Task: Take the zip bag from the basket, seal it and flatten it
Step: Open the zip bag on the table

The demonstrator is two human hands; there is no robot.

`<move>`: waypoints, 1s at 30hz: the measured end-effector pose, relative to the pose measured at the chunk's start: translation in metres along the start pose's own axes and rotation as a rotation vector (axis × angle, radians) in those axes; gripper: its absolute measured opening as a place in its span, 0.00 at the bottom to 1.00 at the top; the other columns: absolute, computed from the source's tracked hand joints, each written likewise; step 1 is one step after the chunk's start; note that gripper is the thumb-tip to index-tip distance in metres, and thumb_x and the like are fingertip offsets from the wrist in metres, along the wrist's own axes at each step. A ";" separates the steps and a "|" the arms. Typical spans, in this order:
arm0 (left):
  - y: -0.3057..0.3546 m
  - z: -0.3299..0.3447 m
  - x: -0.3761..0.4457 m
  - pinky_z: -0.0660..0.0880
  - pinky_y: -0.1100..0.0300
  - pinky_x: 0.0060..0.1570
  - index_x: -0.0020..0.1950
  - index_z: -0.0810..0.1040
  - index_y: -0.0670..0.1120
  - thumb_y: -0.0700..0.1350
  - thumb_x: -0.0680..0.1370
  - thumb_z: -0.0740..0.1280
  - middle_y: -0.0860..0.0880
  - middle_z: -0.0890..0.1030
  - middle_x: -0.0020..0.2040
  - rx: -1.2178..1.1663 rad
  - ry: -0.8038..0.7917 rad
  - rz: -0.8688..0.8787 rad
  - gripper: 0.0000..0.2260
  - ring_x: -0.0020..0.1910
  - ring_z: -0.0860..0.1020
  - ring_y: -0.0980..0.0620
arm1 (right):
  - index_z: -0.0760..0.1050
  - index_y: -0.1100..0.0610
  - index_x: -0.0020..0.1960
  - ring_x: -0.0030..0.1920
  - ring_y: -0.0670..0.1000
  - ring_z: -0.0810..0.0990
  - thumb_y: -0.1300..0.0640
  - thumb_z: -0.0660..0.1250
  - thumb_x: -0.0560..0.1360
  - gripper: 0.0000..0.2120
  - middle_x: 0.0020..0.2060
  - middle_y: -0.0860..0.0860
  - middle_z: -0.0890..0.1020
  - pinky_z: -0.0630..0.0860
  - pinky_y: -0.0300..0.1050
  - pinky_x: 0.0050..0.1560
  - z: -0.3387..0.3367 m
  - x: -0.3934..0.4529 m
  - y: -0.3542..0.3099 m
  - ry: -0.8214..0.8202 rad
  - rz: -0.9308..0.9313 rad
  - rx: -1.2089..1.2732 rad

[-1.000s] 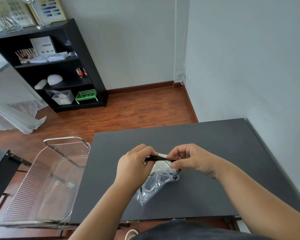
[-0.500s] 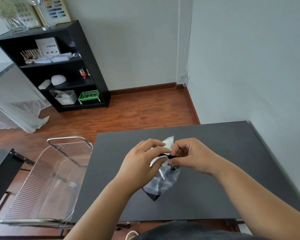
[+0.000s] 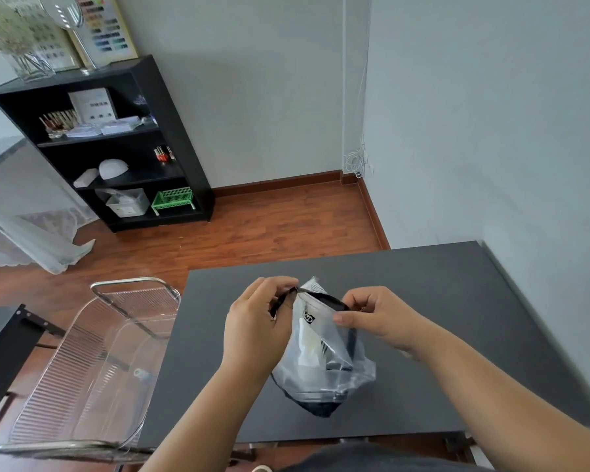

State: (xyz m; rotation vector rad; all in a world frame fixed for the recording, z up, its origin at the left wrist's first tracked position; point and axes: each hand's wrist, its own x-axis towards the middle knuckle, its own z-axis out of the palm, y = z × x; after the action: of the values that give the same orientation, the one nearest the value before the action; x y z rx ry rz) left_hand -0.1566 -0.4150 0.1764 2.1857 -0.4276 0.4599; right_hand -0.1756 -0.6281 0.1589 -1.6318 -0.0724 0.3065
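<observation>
A clear zip bag (image 3: 324, 362) with a black zip strip along its top hangs above the dark table (image 3: 440, 301), puffed out, with white and dark items inside. My left hand (image 3: 256, 332) pinches the left end of the zip strip. My right hand (image 3: 375, 318) pinches the strip at its right end. The strip arcs between the two hands. A white label sticks up behind the strip. The clear plastic basket (image 3: 92, 369) stands to the left of the table, with one small object visible inside.
A black shelf unit (image 3: 116, 144) with boxes, a green crate and small items stands against the far wall. Wooden floor lies between the shelf and the table. The grey wall runs along the table's right edge. A black frame sits at the far left.
My hands have spread apart along the zip strip, and the bag now hangs taller and fuller between them. The view has shifted slightly.
</observation>
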 end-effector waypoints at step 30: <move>-0.008 0.006 -0.002 0.77 0.57 0.43 0.50 0.83 0.55 0.48 0.76 0.71 0.57 0.79 0.41 0.063 -0.390 -0.032 0.05 0.40 0.78 0.58 | 0.83 0.45 0.40 0.31 0.41 0.78 0.52 0.74 0.70 0.02 0.31 0.42 0.83 0.76 0.38 0.36 -0.009 0.002 -0.010 0.119 -0.064 -0.529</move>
State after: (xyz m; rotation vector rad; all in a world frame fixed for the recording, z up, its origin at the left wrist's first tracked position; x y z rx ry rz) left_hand -0.1539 -0.4143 0.1664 2.3427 -0.5922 0.0253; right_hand -0.1707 -0.6351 0.1692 -2.1635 -0.1219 0.1443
